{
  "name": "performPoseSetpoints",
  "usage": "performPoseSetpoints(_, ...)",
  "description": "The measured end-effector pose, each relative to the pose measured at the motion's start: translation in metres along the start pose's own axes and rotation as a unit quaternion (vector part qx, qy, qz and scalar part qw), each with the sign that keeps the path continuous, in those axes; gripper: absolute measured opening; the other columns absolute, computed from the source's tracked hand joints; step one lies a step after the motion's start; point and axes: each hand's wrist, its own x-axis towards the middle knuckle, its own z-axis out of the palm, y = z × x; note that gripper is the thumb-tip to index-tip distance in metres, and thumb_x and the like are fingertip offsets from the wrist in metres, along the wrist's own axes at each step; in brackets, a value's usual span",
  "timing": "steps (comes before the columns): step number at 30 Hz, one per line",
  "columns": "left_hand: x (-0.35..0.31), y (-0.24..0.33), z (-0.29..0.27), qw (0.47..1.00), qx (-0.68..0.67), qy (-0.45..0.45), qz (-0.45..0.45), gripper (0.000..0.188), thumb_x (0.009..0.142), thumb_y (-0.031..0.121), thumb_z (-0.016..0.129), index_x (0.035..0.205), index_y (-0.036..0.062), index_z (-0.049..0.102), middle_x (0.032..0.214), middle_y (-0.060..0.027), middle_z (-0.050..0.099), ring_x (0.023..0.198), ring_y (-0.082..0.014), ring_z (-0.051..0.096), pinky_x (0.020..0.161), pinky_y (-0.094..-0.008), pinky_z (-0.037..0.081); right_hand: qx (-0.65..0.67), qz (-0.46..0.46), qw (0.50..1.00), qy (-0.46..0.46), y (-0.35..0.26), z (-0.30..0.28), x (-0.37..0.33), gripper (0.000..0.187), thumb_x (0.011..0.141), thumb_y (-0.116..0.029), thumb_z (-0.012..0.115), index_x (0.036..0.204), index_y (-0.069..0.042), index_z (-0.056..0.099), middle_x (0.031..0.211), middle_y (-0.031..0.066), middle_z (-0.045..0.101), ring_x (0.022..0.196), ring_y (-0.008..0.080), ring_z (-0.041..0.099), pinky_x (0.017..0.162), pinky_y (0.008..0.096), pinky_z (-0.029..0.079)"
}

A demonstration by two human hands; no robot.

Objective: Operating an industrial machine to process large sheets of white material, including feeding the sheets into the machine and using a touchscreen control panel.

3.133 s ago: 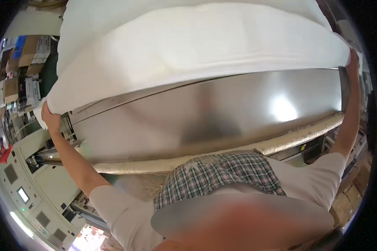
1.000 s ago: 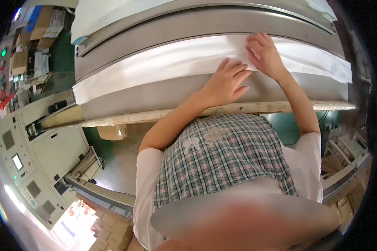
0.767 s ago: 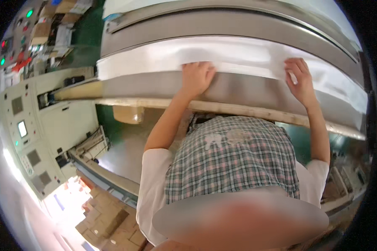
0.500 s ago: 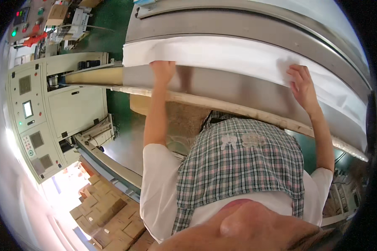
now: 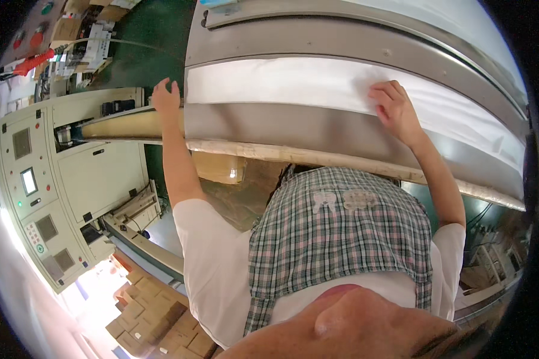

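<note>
A long strip of smooth white sheet material (image 5: 281,81) lies along the metal machine table (image 5: 317,125), its far edge running beside a grey metal bar (image 5: 311,45). Beyond the sheet's left end, past the table's corner, my left hand (image 5: 166,99) is raised with thumb and fingers apart, holding nothing. My right hand (image 5: 395,110) hovers at the sheet's near edge toward the right, fingers loosely bent and thumb apart. Nothing shows in its grasp. Whether its fingertips touch the sheet is hard to tell.
A pale padded edge (image 5: 317,154) runs along the table front. At left stand a cream control cabinet (image 5: 105,170) with a small screen and a yellowish roller (image 5: 126,124). A red-handled tool (image 5: 36,61) hangs at upper left. Stacked cardboard boxes (image 5: 147,317) are at lower left.
My left hand has come off the sheet and moved left past the table's end, its fingers opening. My right hand has shifted left along the sheet. The view has shifted slightly.
</note>
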Motion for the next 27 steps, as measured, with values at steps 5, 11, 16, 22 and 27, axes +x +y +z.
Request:
performPoseSetpoints(5, 0.013, 0.081, -0.021, 0.976, -0.165, 0.06, 0.131, 0.011, 0.077, 0.016, 0.06, 0.078, 0.0048, 0.062, 0.073, -0.0103, 0.059, 0.07, -0.0277, 0.057, 0.066, -0.0351, 0.046, -0.014, 0.028, 0.999, 0.018, -0.009, 0.009, 0.001, 0.029, 0.06, 0.008, 0.056, 0.087, -0.003, 0.055, 0.096, 0.0095, 0.054, 0.09, 0.0289, 0.05, 0.079, 0.036, 0.042)
performPoseSetpoints(11, -0.002, 0.191, 0.029, 0.958, -0.118, -0.046, 0.257, 0.028, 0.082, 0.03, 0.055, 0.072, 0.0035, 0.059, 0.072, -0.0158, 0.059, 0.068, -0.0322, 0.055, 0.064, -0.0411, 0.043, -0.061, 0.037, 0.997, 0.04, -0.018, 0.001, -0.005, 0.031, 0.06, 0.006, 0.057, 0.089, -0.004, 0.054, 0.096, 0.0099, 0.054, 0.09, 0.0294, 0.049, 0.08, 0.0378, 0.04)
performPoseSetpoints(16, -0.035, 0.164, 0.049, 0.961, -0.151, -0.146, 0.178, 0.025, 0.085, 0.02, 0.045, 0.084, 0.0005, 0.061, 0.078, -0.0204, 0.059, 0.074, -0.0372, 0.055, 0.066, -0.0431, 0.043, -0.085, 0.063, 0.994, 0.015, 0.008, 0.004, -0.025, 0.038, 0.056, 0.0, 0.063, 0.092, -0.006, 0.053, 0.1, 0.0087, 0.052, 0.095, 0.0285, 0.048, 0.084, 0.0381, 0.038)
performPoseSetpoints(22, -0.048, -0.007, 0.038, 0.967, -0.026, -0.106, 0.231, 0.023, 0.084, 0.017, 0.043, 0.083, -0.0021, 0.057, 0.078, -0.0192, 0.057, 0.074, -0.0369, 0.053, 0.065, -0.0418, 0.042, -0.136, 0.114, 0.984, 0.001, 0.012, -0.054, -0.072, 0.036, 0.057, -0.003, 0.063, 0.091, -0.008, 0.053, 0.099, 0.0065, 0.05, 0.096, 0.0254, 0.046, 0.082, 0.0354, 0.037)
performPoseSetpoints(27, -0.032, 0.016, -0.001, 0.98, 0.118, -0.125, 0.099, 0.033, 0.086, 0.032, 0.046, 0.087, 0.001, 0.058, 0.073, -0.0178, 0.057, 0.07, -0.0353, 0.054, 0.061, -0.0426, 0.041, -0.178, 0.163, 0.969, 0.053, 0.08, -0.086, -0.111, 0.039, 0.053, -0.002, 0.065, 0.09, -0.008, 0.054, 0.101, 0.006, 0.051, 0.095, 0.0263, 0.047, 0.081, 0.0365, 0.039)
